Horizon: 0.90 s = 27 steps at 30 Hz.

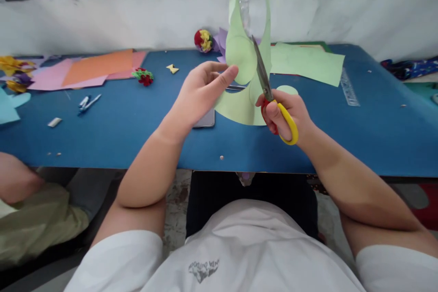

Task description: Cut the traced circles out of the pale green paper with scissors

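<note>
My left hand (202, 89) is closed in a pinch on a pale green sheet of paper (239, 109), lifted above the blue table. Large curved openings run through the sheet, and a rounded part (241, 57) of it shows beside my thumb. In my right hand (294, 107) is a pair of scissors (263, 75) with red and yellow handles. Their blades point up and away, over the paper, and look nearly closed. A round pale green piece (287, 89) shows behind my right hand. Partly under my left hand and the sheet lies a grey flat device (207, 120).
Orange paper (99, 68) and pink sheets lie at the left, near pens (89, 103) and an eraser (54, 122). Paper flowers (143, 76) and a clear bottle (243, 7) stand about. More green paper (308, 61) and a ruler (349, 87) are right. Another person's arm (18, 178) is at left.
</note>
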### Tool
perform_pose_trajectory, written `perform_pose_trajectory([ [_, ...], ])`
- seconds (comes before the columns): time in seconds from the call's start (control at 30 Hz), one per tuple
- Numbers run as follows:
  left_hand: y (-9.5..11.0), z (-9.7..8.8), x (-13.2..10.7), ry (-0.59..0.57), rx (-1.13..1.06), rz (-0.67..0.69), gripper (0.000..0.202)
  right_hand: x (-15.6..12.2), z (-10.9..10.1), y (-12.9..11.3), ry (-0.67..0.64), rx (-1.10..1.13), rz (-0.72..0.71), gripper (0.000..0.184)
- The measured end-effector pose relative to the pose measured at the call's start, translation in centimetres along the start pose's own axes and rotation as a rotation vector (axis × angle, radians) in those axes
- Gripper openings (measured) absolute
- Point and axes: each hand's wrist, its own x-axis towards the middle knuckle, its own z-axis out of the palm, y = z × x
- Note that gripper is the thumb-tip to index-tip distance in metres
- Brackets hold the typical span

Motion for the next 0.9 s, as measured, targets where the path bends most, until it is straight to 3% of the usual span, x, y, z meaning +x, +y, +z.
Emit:
perform_pose_trajectory([
  [0.13,-0.9,1.0,-0.1,-0.04,-0.147,-0.1,0.038,0.1,0.1,-0.1,-0.006,-0.014,-0.039,0.072],
  [0.37,-1.8,2.2,-0.4,0.145,-0.128,0.148,0.047,0.2,0.0,0.0,-0.042,-0.07,-0.057,0.072],
  [0.53,-2.1,1.9,-0.1,0.22,-0.063,0.179,0.052,0.2,0.0,-0.2,-0.09,-0.067,-0.044,0.073],
  [0.7,-2.4,1.9,0.1,0.213,-0.041,0.197,0.053,0.0,0.0,0.1,-0.126,-0.016,-0.051,0.072],
  [0.9,-1.9,1.9,-0.2,0.154,-0.092,0.26,0.036,-0.2,0.0,1.1,-0.153,0.061,-0.018,0.076],
])
